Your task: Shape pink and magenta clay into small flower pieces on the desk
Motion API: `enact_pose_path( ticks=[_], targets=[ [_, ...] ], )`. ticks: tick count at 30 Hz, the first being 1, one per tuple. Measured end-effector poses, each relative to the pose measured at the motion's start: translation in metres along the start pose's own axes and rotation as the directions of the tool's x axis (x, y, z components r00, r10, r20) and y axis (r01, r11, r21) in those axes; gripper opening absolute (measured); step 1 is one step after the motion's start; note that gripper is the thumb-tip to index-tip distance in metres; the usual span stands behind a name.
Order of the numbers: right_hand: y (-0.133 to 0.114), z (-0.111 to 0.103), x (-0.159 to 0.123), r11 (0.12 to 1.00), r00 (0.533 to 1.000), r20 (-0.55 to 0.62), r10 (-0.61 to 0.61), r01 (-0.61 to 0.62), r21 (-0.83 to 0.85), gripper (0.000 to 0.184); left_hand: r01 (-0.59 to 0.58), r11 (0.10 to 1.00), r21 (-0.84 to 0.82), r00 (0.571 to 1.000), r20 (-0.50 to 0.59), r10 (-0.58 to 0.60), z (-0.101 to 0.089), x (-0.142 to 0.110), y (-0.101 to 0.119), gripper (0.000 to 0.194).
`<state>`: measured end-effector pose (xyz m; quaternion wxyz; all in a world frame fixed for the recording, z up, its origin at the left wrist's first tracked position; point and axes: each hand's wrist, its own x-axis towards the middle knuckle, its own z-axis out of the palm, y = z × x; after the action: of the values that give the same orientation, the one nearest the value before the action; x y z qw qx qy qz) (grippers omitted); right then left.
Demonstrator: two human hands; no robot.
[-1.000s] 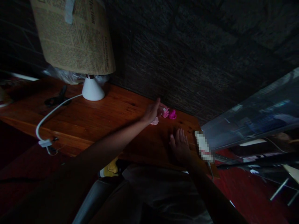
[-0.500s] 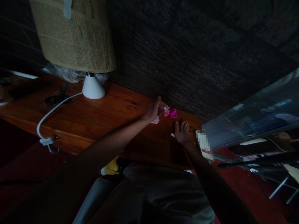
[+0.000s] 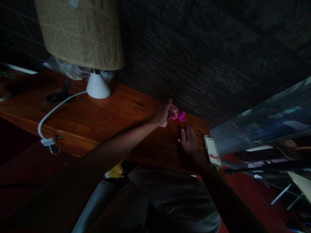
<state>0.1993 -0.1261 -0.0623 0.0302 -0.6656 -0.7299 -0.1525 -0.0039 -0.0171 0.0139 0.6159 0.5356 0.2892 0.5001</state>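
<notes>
L hand (image 3: pixel 165 114) is at the pink flower (image 3: pixel 175 115), near the wall side of the tabletop (image 3: pixel 126 111); thumb up, fingers bent toward the flower, but can't tell if they grip it or just touch. R hand (image 3: pixel 189 140) is nearer the body, fingers spread, nothing in it.

Progress, AFAICT: 3 small pcs are out in a close group; pink one & magenta flower (image 3: pixel 181 116) sit side by side, pale pink flower (image 3: pixel 164 124) is partly hidden by L hand. No join visible, too dark to be sure; what's left can't be read from here.

Pcs look ruffled & light, prob. paper or cloth. Tabletop = orange-brown wood w/ dark knots. At its R end, a flat whitish item (image 3: pixel 212 150), blurred out. Farther L: lamp w/ smooth white cone base (image 3: pixel 97 86), tapered newsprint shade (image 3: pixel 82 35), pale cord (image 3: pixel 52 110); black scissors (image 3: pixel 58 96), approx.; crinkly clear plastic (image 3: pixel 65 69) behind. Wall (image 3: pixel 194 58) = dark, rough, stone-like blocks.
</notes>
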Motion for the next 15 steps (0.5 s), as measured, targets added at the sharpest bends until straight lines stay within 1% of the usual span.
enact_pose_path(
  ticks=[1, 3, 6, 8, 10, 11, 13, 15],
  targets=[
    [-0.010, -0.005, -0.015, 0.999, 1.000, -0.010, -0.011, 0.011, 0.040, 0.051, 0.001, 1.000, -0.006, 1.000, 0.005, -0.001, 0.000, 0.000, 0.000, 0.073],
    [-0.031, -0.018, -0.047, 0.998, 1.000, -0.030, -0.007, 0.009, 0.056, 0.056, 0.007, 1.000, -0.012, 1.000, 0.010, -0.007, 0.001, 0.000, 0.000, 0.074],
    [-0.055, -0.037, -0.089, 0.982, 0.990, -0.090, -0.112, 0.124, 0.141, 0.066, 0.018, 0.999, -0.028, 1.000, 0.011, -0.018, 0.003, 0.000, 0.000, 0.073],
    [-0.064, -0.046, -0.107, 0.973, 0.983, -0.072, -0.169, 0.178, 0.150, 0.071, 0.022, 0.999, -0.045, 1.000, 0.011, -0.021, 0.004, 0.000, 0.000, 0.072],
    [-0.067, -0.049, -0.111, 0.971, 0.983, -0.053, -0.177, 0.183, 0.151, 0.072, 0.021, 0.999, -0.049, 1.000, 0.022, -0.020, 0.005, 0.000, -0.002, 0.071],
    [-0.067, -0.047, -0.107, 0.974, 0.985, -0.052, -0.166, 0.172, 0.150, 0.071, 0.021, 0.999, -0.046, 0.999, 0.025, -0.020, 0.005, 0.000, -0.003, 0.071],
    [-0.061, -0.039, -0.090, 0.981, 0.990, -0.070, -0.121, 0.130, 0.141, 0.066, 0.023, 0.999, -0.034, 0.999, 0.026, -0.022, 0.005, 0.001, -0.006, 0.072],
    [-0.050, -0.027, -0.063, 0.990, 0.995, -0.078, -0.069, 0.078, 0.116, 0.064, 0.020, 0.999, -0.025, 1.000, 0.022, -0.019, 0.005, 0.001, -0.007, 0.073]
  ],
)
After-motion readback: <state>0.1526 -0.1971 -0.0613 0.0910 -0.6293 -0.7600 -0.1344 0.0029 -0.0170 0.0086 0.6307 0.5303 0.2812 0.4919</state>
